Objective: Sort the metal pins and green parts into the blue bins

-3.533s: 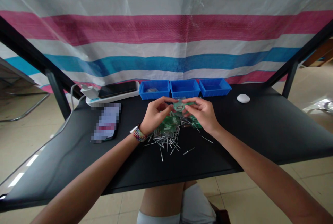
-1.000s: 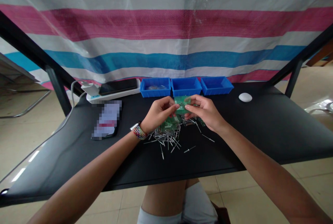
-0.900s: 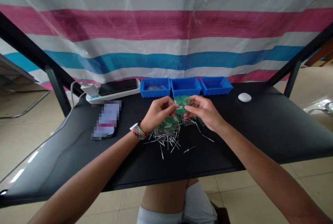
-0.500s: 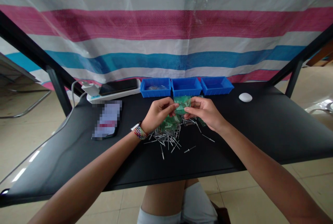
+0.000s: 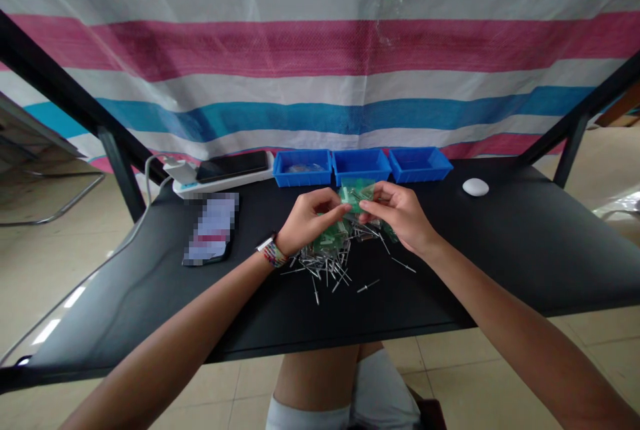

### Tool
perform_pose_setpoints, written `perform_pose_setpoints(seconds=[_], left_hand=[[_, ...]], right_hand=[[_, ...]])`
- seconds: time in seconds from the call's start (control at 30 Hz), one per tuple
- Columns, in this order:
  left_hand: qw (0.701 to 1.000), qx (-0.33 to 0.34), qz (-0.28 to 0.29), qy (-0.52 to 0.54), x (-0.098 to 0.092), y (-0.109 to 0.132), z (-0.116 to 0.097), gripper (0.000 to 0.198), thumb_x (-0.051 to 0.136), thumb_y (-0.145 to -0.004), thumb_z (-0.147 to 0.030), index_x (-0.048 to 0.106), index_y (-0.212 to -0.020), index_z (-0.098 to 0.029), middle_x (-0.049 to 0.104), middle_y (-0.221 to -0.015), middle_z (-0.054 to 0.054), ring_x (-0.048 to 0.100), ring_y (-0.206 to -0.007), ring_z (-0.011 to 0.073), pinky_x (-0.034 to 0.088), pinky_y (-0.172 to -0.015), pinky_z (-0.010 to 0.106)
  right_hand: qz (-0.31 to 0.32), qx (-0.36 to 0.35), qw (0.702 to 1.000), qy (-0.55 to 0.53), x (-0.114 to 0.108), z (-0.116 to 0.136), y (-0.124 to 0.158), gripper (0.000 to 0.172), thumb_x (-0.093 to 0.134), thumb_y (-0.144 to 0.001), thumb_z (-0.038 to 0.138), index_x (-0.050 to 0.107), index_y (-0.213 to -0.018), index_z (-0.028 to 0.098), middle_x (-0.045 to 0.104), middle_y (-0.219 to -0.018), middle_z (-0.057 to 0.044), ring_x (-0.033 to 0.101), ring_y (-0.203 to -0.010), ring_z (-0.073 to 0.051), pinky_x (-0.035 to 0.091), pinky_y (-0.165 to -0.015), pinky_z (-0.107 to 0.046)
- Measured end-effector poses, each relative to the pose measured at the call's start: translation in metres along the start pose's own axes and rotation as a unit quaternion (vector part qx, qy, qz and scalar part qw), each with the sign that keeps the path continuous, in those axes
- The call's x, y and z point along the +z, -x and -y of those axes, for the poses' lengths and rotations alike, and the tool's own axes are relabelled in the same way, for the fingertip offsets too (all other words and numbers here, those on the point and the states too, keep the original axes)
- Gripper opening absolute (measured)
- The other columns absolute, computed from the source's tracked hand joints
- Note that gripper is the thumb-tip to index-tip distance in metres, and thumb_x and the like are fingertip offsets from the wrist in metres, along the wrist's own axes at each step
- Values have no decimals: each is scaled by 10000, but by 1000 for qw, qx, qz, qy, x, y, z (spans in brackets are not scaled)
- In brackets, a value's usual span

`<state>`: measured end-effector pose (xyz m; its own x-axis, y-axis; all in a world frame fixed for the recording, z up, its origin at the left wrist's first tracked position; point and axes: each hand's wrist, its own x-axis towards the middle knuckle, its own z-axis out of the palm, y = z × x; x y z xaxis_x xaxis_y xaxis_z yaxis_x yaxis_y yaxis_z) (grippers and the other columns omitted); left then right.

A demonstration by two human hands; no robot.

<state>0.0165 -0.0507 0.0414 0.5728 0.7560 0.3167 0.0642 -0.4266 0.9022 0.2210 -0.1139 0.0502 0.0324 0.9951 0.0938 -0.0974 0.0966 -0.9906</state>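
At the centre of the frame, a small green translucent plastic packet (image 5: 356, 191) was up in both hands, in front of the middle tray. The left hand (image 5: 315, 220) pinched its lower left part between thumb and fingertips; the right hand (image 5: 406, 213) gripped its right side, thumb in front and fingers bent behind. Slender pale shapes showed in or on it, too small to tell apart.

As far as could be judged, the work was at an early or middle stage: one packet was being handled, and plenty lay unsorted. Just below the hands, on the black table (image 5: 410, 303), spread a mixed heap of other green plastic packets (image 5: 329, 238) and thin silvery metal pins like blind rivets (image 5: 327, 263). Three such pins lay apart from the heap, towards the lower centre of the frame. How many packets were in the heap could not be counted, since the fingers covered part of it.

Above the heap stood three blue rectangular plastic trays in a row. The left blue tray (image 5: 303, 179) held a clear plastic packet (image 5: 300, 168), perhaps something already put away. In the middle blue tray (image 5: 361, 165) and the right blue tray (image 5: 423, 175), no pins or packets could be made out, so most of any sorting seemed left to do.
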Motion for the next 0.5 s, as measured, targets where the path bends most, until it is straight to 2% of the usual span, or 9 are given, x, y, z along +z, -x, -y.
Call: perform_pose_setpoints(seconds=[0.27, 0.37, 0.5], left_hand=[[999, 19, 25, 18, -1, 1, -3, 383, 713, -968, -460, 646, -709, -187, 649, -697, 21, 593, -640, 146, 451, -605, 263], [999, 16, 26, 28, -2, 1, -5, 389, 707, -968, -443, 633, -682, -189, 634, -699, 15, 594, -650, 149, 456, -624, 271], [999, 5, 25, 28, -3, 1, -6, 393, 692, -966, -431, 598, -669, -192, 615, -684, 6, 570, -645, 148, 434, -617, 271]], right_hand=[[34, 23, 999, -3, 2, -1, 1, 317, 874, -775, 415, 711, -944, 203, 725, -885, -18, 712, -676, -161, 635, -675, -334], [30, 22, 999, 6, 2, 0, 2, 296, 830, -811, 457, 720, -927, 208, 723, -894, -23, 714, -709, -177, 633, -678, -344], [5, -30, 997, 69, -1, -1, 1, 270, 767, -881, 480, 739, -833, 216, 635, -666, 21, 618, -579, -149, 563, -589, -303]])
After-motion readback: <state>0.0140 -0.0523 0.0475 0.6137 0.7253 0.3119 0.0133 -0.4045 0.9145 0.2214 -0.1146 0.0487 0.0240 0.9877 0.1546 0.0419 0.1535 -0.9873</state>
